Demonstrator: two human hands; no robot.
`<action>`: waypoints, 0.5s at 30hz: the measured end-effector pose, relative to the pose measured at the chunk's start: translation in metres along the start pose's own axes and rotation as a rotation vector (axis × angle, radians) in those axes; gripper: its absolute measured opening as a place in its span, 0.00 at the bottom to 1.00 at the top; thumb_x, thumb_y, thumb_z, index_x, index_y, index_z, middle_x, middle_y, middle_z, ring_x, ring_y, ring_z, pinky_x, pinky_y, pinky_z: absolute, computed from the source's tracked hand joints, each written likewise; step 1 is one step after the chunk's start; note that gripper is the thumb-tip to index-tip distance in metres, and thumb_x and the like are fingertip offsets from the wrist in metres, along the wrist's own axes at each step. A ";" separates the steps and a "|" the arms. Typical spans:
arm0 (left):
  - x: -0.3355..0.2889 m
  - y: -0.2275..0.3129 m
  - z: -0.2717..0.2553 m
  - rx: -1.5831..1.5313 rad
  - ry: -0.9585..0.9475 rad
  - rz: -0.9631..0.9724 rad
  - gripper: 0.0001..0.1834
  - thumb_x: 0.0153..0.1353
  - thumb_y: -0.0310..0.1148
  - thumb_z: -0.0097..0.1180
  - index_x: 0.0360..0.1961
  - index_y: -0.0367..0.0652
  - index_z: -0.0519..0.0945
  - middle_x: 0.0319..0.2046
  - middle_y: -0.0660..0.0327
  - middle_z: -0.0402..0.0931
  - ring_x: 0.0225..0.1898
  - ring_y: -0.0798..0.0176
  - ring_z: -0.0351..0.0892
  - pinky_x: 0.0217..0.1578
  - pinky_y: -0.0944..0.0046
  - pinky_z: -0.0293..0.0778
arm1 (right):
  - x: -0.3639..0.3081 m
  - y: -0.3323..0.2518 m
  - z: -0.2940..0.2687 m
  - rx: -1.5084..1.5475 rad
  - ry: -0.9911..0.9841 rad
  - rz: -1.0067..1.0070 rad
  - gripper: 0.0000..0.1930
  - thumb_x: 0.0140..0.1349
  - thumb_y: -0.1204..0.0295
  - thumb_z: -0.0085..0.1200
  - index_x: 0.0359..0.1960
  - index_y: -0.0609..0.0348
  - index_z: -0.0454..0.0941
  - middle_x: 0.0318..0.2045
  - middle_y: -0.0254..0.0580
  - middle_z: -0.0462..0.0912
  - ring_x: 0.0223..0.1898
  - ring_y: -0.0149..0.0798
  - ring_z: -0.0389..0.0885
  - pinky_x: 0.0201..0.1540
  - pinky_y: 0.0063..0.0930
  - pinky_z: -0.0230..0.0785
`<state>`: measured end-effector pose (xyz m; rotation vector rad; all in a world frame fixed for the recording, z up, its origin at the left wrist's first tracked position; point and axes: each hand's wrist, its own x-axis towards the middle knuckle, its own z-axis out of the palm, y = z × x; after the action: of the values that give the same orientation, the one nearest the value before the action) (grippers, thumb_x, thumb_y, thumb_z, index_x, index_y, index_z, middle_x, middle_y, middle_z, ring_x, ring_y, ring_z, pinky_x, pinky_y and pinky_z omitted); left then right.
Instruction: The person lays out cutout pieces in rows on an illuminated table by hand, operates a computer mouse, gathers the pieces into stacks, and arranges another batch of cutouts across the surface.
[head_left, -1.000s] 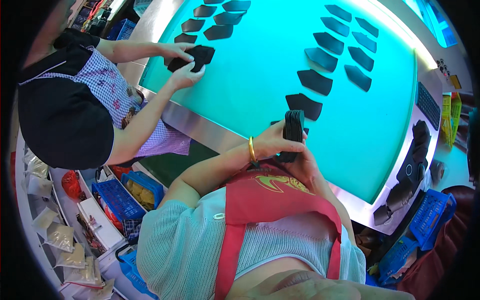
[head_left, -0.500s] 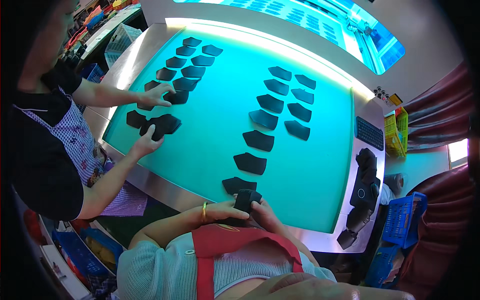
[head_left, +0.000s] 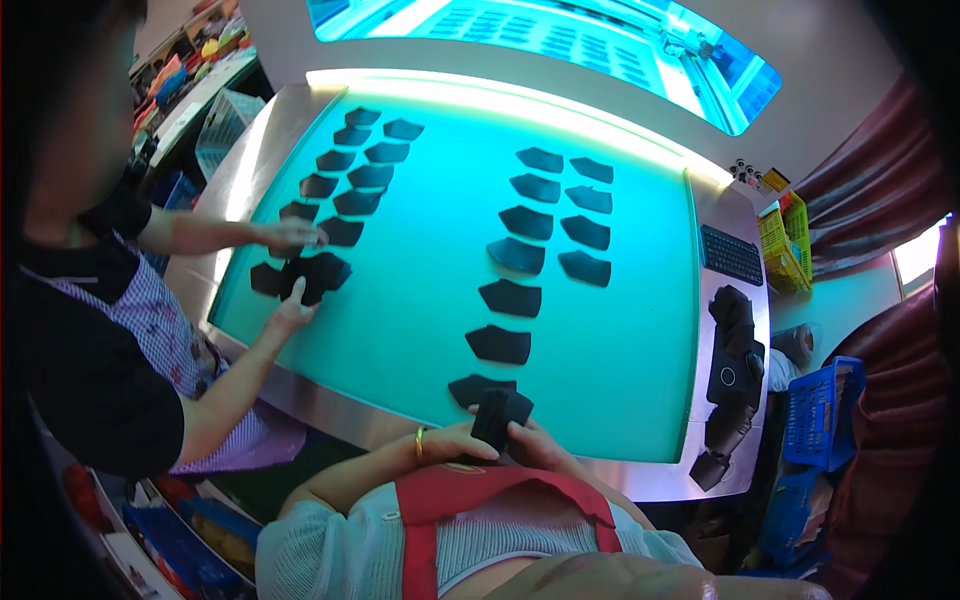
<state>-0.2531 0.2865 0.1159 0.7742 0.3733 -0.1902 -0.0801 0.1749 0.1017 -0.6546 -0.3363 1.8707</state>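
Black stack (head_left: 492,420) held between both hands at the near edge of the table; long axis runs near to far, far end leaning slightly right; which end is the tip is hard to judge, as fingers and shadow blur its lower part. Left hand (head_left: 458,441) grips from the left, right hand (head_left: 536,444) from the right, both closed on the stack. Surface: glowing teal table (head_left: 610,370) with metal border, light strip (head_left: 520,95) along the far side, machine window (head_left: 560,40) beyond it. Two columns of flat black pieces (head_left: 498,344) right of centre, tips to the left; the stack partly covers the nearest black piece (head_left: 470,388). At left, a co-worker (head_left: 90,370) has a black bundle (head_left: 318,275) in one hand, beside further pieces. Right border: keyboard (head_left: 731,255); beyond, yellow basket (head_left: 785,245), blue basket (head_left: 822,415), dark red curtain (head_left: 860,190)
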 end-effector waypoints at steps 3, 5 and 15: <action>0.024 0.008 0.004 -0.025 -0.029 0.004 0.37 0.56 0.35 0.63 0.66 0.43 0.65 0.53 0.63 0.71 0.55 0.66 0.70 0.55 0.62 0.67 | -0.010 -0.004 -0.038 -0.068 0.163 -0.031 0.35 0.62 0.58 0.62 0.66 0.61 0.64 0.61 0.42 0.72 0.63 0.41 0.70 0.67 0.38 0.59; 0.056 -0.006 -0.005 0.127 -0.040 -0.106 0.37 0.56 0.39 0.66 0.65 0.43 0.66 0.53 0.62 0.71 0.55 0.64 0.70 0.54 0.60 0.68 | -0.028 -0.009 -0.085 -0.413 0.314 0.043 0.29 0.61 0.64 0.63 0.62 0.60 0.69 0.56 0.39 0.77 0.59 0.39 0.73 0.65 0.38 0.62; 0.249 0.047 0.038 1.622 0.480 0.692 0.48 0.51 0.44 0.71 0.68 0.37 0.60 0.58 0.51 0.68 0.58 0.50 0.72 0.60 0.56 0.66 | -0.065 -0.202 -0.190 -2.156 0.650 -0.003 0.18 0.54 0.60 0.65 0.43 0.53 0.77 0.40 0.44 0.81 0.46 0.45 0.80 0.48 0.40 0.67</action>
<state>-0.0007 0.2844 0.0724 2.5155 0.3258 0.4448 0.2029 0.1793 0.0701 -2.4219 -1.8502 0.4439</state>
